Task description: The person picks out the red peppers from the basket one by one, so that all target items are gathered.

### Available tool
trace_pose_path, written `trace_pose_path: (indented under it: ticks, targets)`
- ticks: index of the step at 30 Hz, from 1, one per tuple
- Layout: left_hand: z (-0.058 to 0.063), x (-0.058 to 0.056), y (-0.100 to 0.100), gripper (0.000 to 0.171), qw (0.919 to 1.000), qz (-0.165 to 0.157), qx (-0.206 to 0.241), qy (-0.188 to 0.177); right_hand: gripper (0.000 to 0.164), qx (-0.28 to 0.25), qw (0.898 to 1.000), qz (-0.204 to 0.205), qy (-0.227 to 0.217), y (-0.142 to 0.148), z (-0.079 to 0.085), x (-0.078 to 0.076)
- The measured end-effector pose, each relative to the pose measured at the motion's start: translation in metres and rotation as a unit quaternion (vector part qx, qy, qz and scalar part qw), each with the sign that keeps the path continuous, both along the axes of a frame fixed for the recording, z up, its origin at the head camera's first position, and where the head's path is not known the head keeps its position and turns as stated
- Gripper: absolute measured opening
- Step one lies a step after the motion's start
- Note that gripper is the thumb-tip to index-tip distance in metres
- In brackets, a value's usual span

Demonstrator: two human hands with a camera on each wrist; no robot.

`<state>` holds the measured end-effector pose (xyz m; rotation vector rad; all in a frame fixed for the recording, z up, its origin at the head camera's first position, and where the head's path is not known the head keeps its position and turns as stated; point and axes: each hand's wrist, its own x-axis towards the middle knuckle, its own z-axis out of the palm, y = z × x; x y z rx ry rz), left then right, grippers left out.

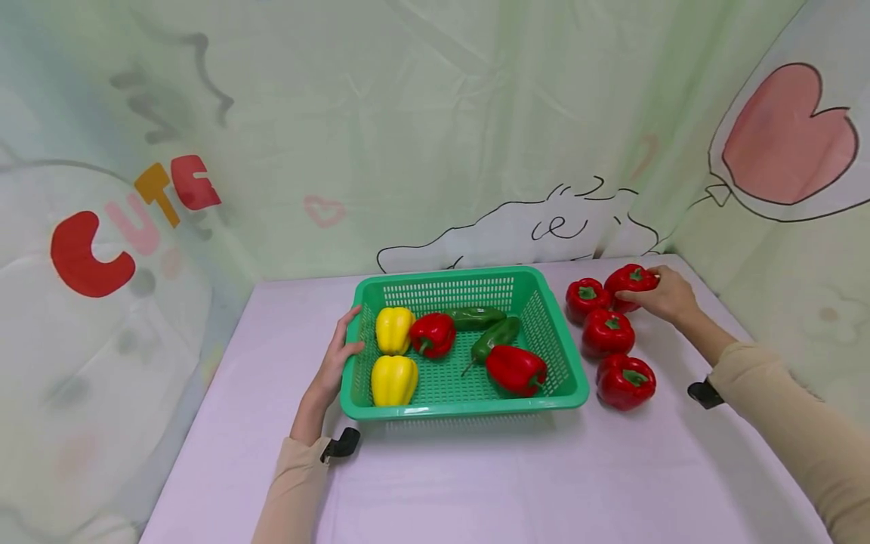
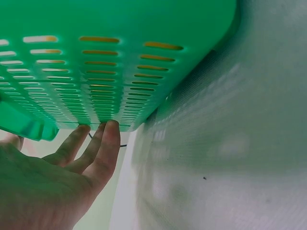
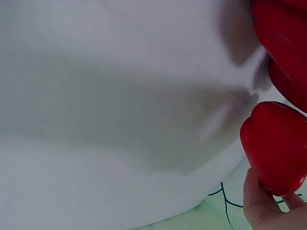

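A green plastic basket (image 1: pixel 462 410) stands on the table, holding two yellow bell peppers (image 1: pixel 394 381), two red bell peppers (image 1: pixel 515 370) and two green chili peppers (image 1: pixel 476 318). My left hand (image 1: pixel 333 361) grips its left side; the thumb lies over the rim, and in the left wrist view several fingers (image 2: pixel 108 151) touch the slotted outer wall. At the far right of the table, my right hand (image 1: pixel 669 295) pinches a red bell pepper (image 1: pixel 628 281) between thumb and fingers. That pepper (image 3: pixel 276 148) shows above the fingertips in the right wrist view.
Three more red bell peppers (image 1: pixel 608 333) sit in a column between the basket and my right hand. The table (image 1: pixel 462 483) has a pale lilac cover. A printed curtain (image 1: pixel 435 151) hangs behind it and along both sides.
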<state>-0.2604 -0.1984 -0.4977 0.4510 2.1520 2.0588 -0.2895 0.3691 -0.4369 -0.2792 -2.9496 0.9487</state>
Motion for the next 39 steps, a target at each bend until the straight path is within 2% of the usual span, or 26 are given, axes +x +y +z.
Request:
trace_pose_path:
  ticks: [13,24,39]
  targets:
    - [-0.001,0.000,0.001,0.066,1.0000,-0.001,-0.002,-0.005,0.086,0.002,1.000,0.014,-0.009,0.000,-0.007,0.006]
    - [0.000,0.000,0.001,0.065,1.0000,-0.003,0.003,-0.002,0.085,0.007,1.000,0.018,-0.015,0.001,-0.007,0.006]
    - [0.000,-0.001,-0.001,0.068,1.0000,0.003,-0.002,-0.001,0.088,-0.001,0.999,0.031,-0.010,0.001,0.004,0.004]
